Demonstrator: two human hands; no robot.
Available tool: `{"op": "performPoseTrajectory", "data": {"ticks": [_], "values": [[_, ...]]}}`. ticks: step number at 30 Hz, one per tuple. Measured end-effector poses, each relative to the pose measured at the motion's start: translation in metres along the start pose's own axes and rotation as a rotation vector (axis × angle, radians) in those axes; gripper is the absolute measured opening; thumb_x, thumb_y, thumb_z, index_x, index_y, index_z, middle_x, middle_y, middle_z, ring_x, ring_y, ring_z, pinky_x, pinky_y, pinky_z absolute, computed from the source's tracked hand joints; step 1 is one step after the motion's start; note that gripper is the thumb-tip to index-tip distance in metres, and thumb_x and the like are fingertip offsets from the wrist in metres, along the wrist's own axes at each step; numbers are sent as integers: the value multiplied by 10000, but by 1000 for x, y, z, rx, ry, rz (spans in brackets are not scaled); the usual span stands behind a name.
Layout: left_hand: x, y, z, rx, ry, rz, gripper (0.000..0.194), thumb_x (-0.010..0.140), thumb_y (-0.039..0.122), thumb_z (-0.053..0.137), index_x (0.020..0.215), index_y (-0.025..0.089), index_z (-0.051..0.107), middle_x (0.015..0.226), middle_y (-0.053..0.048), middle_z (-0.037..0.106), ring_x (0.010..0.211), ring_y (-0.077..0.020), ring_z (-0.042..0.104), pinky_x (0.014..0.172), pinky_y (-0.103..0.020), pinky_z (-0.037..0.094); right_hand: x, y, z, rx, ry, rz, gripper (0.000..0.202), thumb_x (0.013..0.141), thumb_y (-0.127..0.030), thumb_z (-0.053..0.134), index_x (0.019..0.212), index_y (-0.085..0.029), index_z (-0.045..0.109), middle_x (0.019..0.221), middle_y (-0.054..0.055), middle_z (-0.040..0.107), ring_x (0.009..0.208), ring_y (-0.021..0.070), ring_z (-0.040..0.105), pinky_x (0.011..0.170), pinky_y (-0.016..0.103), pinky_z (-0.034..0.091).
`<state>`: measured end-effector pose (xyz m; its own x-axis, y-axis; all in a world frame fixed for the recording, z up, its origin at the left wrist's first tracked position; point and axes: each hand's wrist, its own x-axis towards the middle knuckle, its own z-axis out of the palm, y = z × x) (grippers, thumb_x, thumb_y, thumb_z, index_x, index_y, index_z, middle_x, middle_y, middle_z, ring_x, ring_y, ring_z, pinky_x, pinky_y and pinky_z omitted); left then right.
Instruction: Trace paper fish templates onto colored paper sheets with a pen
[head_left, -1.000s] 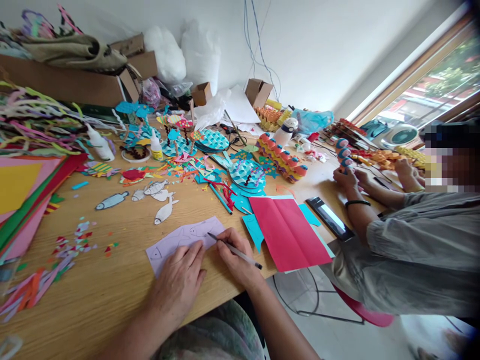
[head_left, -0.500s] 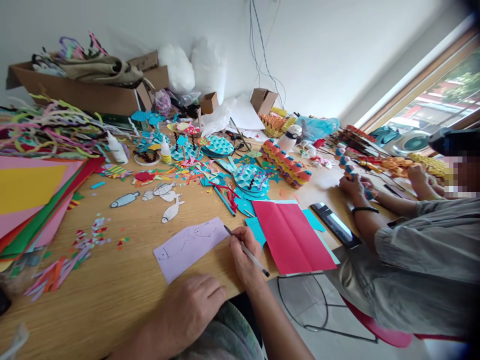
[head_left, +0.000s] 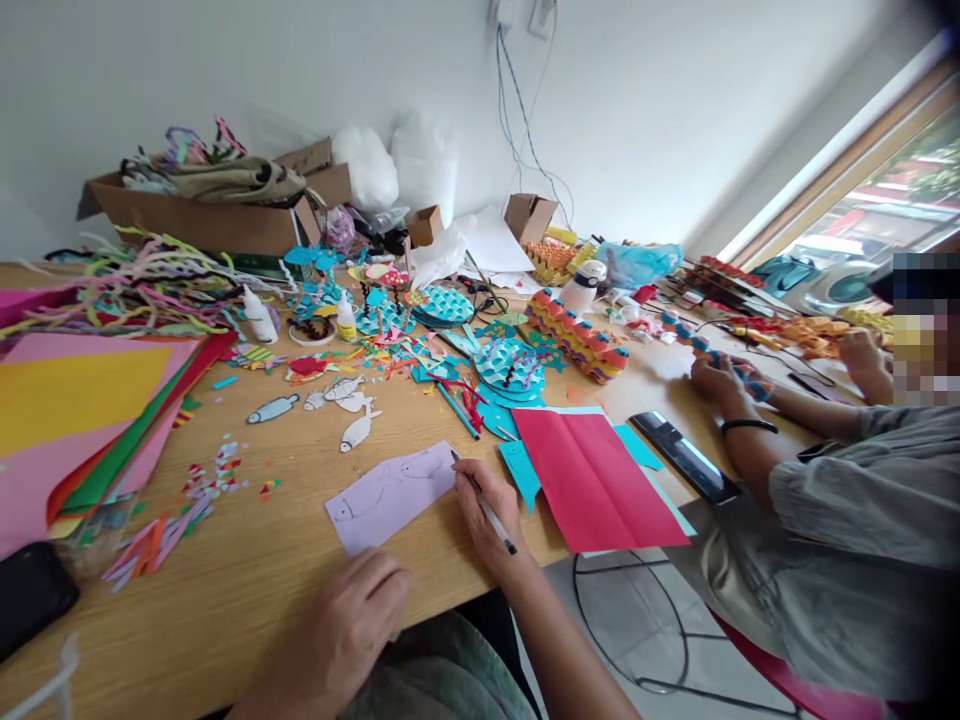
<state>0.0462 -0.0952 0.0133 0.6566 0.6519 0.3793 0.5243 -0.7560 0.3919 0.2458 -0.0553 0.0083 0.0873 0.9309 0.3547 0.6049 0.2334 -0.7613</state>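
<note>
Paper [head_left: 390, 505] of a pale purple, bearing fish outlines, lies flat on the counter [head_left: 247, 620] in the head view, set at a slant near the front edge. The right hand [head_left: 499, 500] grips a pen [head_left: 494, 521], its tip at the sheet's right end. The left hand [head_left: 367, 605] is loosely curled by the front edge; whether it holds anything cannot be told, nor whether its knuckles touch the near corner.

With no palm spread over it, the sheet could probably skid or turn under the pen, bending a line. A stroke carried too far right might run off the paper onto wood, since the tip sits so close to that border. A sleeve or forearm sweeping left could scatter the tiny paper scraps [head_left: 217, 470] or the cut strips [head_left: 154, 550].

Room is tightest on the right: a blue piece [head_left: 521, 470] and the red sheet [head_left: 592, 480] lie just beside the right hand, the red one jutting past the counter's edge, where a passing elbow might knock it down. Beyond the paper, white fish cut-outs [head_left: 358, 430] limit sliding it away. Leftward, a stretch of wood before the strips offers the easiest space.
</note>
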Motion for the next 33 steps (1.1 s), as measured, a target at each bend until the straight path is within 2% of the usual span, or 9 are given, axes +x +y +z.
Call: {"op": "performPoseTrajectory", "data": {"ticks": [4,6,10,13,16,20,26,33], "values": [[-12,-25,-6,124,216,-55,222,891,155,347,974,216,544,847,-18,591,771,-139,576,691,-241,473,2,-1,1,-40,-53,-73,206,877,-244,413,843,-194,610,752,34,625,678,144,589,597,219,432],[-15,-35,-7,193,253,-75,212,875,186,381,997,228,549,884,-26,597,804,-157,586,723,-258,479,3,1,2,-94,-38,-72,198,866,-234,425,802,-190,608,735,36,618,671,146,589,597,223,438],[-21,-48,0,246,238,-141,280,815,193,417,1065,233,536,980,-51,584,881,-193,582,740,-292,490,4,9,6,-213,102,-33,114,791,-183,483,852,-167,578,767,54,617,701,169,592,636,262,470],[-22,-54,6,256,211,-167,372,755,190,479,1123,229,511,1036,-67,565,920,-219,563,775,-330,483,4,15,8,-243,161,-35,199,758,-174,512,954,-165,546,888,84,621,810,197,594,711,313,486],[-20,-58,9,260,186,-192,479,691,195,553,1164,239,488,1099,-75,548,972,-244,535,822,-365,463,3,17,10,-263,152,-27,254,749,-183,532,1003,-176,523,948,92,618,864,212,592,752,341,488],[-14,-62,11,272,157,-227,577,633,179,610,1191,225,472,1124,-91,535,983,-256,521,833,-377,454,3,18,12,-308,135,-20,299,735,-192,556,1027,-160,507,919,98,610,831,219,592,733,354,496],[-11,-68,13,284,137,-236,584,632,201,618,1199,198,475,1125,-109,523,957,-261,523,818,-384,460,3,22,15,-354,138,-74,359,736,-193,550,1083,-149,471,934,122,588,854,239,572,741,389,492],[-12,-72,13,259,164,-275,561,646,199,579,1194,215,462,1090,-94,537,962,-252,528,826,-378,458,2,25,15,-335,110,-51,374,724,-179,539,1088,-154,457,909,106,576,825,225,563,720,376,489]]}}
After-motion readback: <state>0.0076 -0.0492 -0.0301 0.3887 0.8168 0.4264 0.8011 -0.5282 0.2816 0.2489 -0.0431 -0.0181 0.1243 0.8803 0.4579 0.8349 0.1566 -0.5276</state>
